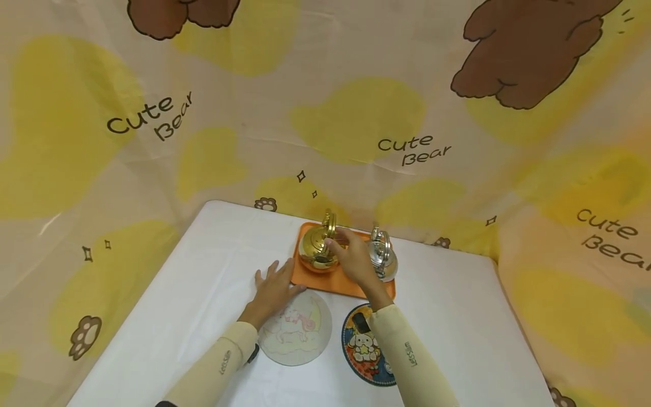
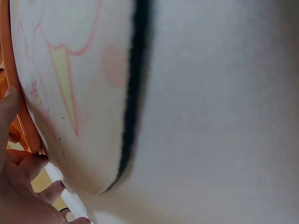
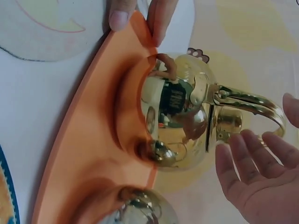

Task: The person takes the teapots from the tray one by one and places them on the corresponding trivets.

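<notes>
Taking 12 o'clock as straight away from you, the gold kettle [image 1: 316,254] stands upright on the 9 o'clock side of the orange tray [image 1: 325,284], its hooped handle [image 3: 247,99] raised over the lid knob [image 3: 230,122]. Your right hand [image 1: 356,263] is at the kettle's 3 o'clock, fingers extended and slightly bent, thumb and fingers to either side of the handle without closing round it; whether any fingertip touches metal, you cannot tell. Your left hand [image 1: 274,291] is spread at the tray's 8 o'clock corner, thumb along the near edge and a finger against the side.

Expect the kettle to be rigid and slick, probably light unless filled; the contents are hidden. Its polished round belly would likely slide under a palm and could dent or scratch, so the top of the hoop looks the surest hold. The hoop may swing on its hinges.

The silver kettle [image 1: 381,257] stands at the tray's 3 o'clock, close to your right hand. Nearer you on the white bench [image 1: 447,299] lie two round mats: a pale one [image 1: 295,333] at the tray's 7 o'clock, just beside it, and a blue-rimmed one [image 1: 358,345] at 5, partly under your right sleeve. A yellow-patched bear-print cloth [image 1: 346,118] hangs behind, from 9 o'clock round to 3.
</notes>
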`<state>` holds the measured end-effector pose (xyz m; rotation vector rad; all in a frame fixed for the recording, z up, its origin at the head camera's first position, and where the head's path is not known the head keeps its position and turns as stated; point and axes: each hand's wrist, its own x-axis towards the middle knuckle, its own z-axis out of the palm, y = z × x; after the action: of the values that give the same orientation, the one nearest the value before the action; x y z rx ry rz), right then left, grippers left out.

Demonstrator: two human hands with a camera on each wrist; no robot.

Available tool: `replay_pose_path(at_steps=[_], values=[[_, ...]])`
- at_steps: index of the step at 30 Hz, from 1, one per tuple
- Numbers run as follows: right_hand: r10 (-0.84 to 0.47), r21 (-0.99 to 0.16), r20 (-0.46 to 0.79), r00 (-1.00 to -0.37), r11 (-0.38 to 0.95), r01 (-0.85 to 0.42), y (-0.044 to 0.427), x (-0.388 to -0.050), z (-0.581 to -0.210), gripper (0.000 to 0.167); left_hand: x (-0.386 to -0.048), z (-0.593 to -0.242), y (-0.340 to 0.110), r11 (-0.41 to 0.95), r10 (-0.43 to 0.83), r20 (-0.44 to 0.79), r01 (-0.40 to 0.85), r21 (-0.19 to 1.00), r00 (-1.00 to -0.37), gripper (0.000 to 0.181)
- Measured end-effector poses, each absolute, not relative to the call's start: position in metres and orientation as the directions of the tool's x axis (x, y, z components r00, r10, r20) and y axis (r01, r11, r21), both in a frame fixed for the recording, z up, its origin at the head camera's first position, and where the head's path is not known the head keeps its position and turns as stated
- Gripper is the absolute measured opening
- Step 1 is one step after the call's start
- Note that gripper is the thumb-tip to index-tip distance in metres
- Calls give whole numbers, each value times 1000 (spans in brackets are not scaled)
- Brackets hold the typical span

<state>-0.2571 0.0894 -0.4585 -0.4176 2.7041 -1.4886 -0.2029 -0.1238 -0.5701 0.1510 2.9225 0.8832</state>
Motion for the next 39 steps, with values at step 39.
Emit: replay_pose_path(at_steps=[39], values=[[-258, -978, 55, -964, 180, -104, 85, -250, -444, 20, -203, -569, -119, 853, 96, -52, 55, 519, -994, 90]])
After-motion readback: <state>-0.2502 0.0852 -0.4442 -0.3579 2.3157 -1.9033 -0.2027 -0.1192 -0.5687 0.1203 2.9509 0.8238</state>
